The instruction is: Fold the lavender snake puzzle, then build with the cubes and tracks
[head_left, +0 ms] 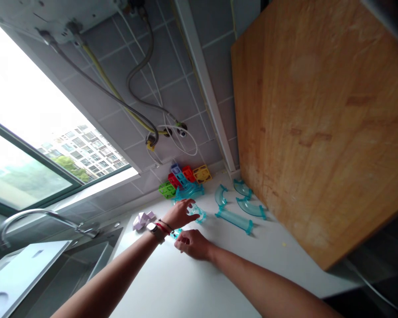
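My left hand (181, 213) reaches over the white counter (185, 282) and its fingers close on a clear teal track piece (198, 213). A watch and a red band sit on that wrist. My right hand (191, 244) rests knuckles-up on the counter just below it, fingers curled on another small teal piece (176, 233), mostly hidden. Beyond the hands stands a cluster of coloured cube blocks (182, 176), green, red, blue and yellow, with a teal curved piece (189, 192) in front.
Loose teal tracks lie to the right: a straight tube (234, 218) and curved pieces (250, 206). A small lilac piece (142, 219) lies left. A big wooden board (318, 123) leans at the right. Sink and tap (36, 218) are at left; hoses hang on the tiled wall.
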A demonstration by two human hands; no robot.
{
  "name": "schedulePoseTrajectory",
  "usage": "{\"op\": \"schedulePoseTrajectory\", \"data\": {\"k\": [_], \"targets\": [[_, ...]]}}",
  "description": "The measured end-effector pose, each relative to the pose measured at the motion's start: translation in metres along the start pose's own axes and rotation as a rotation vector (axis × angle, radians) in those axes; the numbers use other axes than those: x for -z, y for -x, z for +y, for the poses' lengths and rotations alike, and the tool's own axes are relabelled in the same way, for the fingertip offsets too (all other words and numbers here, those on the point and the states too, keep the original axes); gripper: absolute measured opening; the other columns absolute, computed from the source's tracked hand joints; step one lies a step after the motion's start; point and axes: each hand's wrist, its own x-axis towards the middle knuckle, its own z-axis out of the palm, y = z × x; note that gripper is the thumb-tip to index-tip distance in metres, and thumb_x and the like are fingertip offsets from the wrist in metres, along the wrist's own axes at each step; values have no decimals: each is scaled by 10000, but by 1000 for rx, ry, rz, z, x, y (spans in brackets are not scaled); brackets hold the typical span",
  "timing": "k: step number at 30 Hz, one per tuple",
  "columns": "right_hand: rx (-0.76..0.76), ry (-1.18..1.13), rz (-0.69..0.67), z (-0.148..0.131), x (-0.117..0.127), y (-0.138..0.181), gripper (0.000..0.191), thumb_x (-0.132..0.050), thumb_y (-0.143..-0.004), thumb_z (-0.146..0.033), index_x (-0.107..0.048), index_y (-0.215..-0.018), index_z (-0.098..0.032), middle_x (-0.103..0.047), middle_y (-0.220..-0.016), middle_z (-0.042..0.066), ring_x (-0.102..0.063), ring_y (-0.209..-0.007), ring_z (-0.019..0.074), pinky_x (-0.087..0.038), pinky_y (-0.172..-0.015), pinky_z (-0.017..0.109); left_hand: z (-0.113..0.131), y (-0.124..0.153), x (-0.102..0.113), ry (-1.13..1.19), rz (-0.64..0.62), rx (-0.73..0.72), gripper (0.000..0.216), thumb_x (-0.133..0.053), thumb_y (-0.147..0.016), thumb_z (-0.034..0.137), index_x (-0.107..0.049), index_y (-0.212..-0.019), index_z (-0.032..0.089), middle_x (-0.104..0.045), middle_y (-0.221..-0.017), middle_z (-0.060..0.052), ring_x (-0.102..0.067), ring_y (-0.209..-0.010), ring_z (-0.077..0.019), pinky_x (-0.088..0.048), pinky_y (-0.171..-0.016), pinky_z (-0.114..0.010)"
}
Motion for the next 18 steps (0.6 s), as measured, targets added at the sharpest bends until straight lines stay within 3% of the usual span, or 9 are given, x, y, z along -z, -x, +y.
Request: {"op": "schedulePoseTrajectory", "data": {"k": [8, 18], "targets": [[34, 7, 4, 2, -1, -3, 132, -670, -888, -273, -726, -806, -186, -732, -750, 4, -652, -729, 164, -446, -670, 251, 12, -11, -25, -63, -22, 95, 555, -757, -816, 508, -667, -1257, 183, -764, -1108, -141, -741, -965, -323, -560, -806, -399], [22, -32, 4, 7, -5, -6, 146, -661, -887, -280, -736, -818, -176, -724, -696, 10, -683, -689, 170, -492, -662, 260, 3, -12, -32, -6, -60, 95, 606, -784, -813, 534, -619, -1296, 206, -776, -1107, -108, -732, -1069, -294, -546, -903, -377]]}}
